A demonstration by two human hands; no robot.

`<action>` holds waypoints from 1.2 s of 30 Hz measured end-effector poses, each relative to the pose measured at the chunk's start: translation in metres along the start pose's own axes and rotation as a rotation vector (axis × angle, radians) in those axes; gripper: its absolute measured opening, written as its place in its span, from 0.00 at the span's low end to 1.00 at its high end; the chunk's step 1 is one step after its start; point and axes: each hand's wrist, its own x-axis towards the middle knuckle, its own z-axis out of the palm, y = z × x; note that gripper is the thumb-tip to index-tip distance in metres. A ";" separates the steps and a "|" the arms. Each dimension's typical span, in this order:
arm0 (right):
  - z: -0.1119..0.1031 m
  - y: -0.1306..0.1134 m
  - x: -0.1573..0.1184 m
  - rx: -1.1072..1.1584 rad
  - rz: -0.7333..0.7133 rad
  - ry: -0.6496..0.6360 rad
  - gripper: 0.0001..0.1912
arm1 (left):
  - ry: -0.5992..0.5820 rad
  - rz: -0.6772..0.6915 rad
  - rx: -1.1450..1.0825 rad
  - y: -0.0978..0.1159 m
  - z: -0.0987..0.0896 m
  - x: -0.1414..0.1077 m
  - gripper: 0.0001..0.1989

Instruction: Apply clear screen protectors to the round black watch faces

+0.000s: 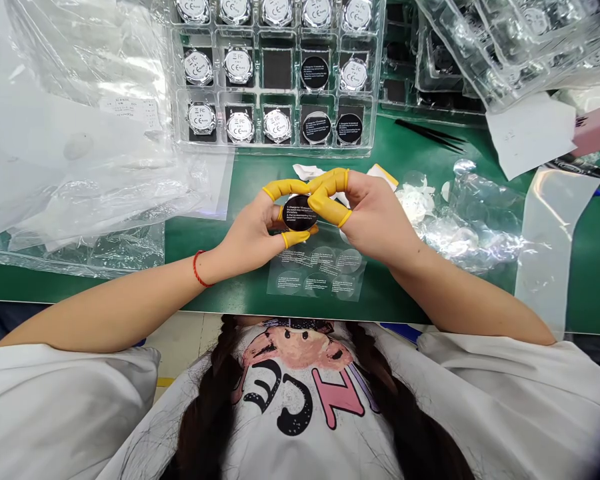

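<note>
Watch head [300, 215] held face-up, center of my view

The green counter [250, 295] carries it all. Clear plastic sheeting [75, 73] sprawls over its L end, so I'd call that side awkward to use. The compartment tray [275, 149] sits straight ahead, prob. for a short reach; separate compartments prob. stop scuffs. Most watches in it lie backs up w/ CE marks; three show black faces w/ white text.

Stacked trays [535, 50] tilt & overlap at far R, crowding that corner. Crumpled clear plastic [495, 237] lies by the R forearm: snag risk, IMO.

L hand [250, 233] has its grip around the watch head, fingers above, thumb below, prob. to steady it w/o covering the face. R hand [373, 203] has a narrow grip, fingertips together at the watch head's upper R edge; can't tell if anything's pinched there. A label sheet [279, 283] lies just below the hands, near the counter's edge, i.e. easy to reach.

Black tweezers [415, 128] lie R of the tray, beyond the R hand. Yellow finger cots [325, 207] cover the working fingertips, prob. vs. smudges.
</note>
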 end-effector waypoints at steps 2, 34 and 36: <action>0.000 -0.004 0.000 -0.050 -0.022 -0.006 0.15 | 0.004 -0.024 -0.022 0.001 0.001 0.000 0.28; 0.009 0.020 -0.008 -0.903 -0.395 0.182 0.09 | -0.009 -0.051 -0.059 -0.007 -0.001 0.002 0.31; 0.007 0.017 -0.004 -0.862 -0.376 0.203 0.09 | -0.020 -0.063 -0.065 -0.007 -0.001 0.002 0.32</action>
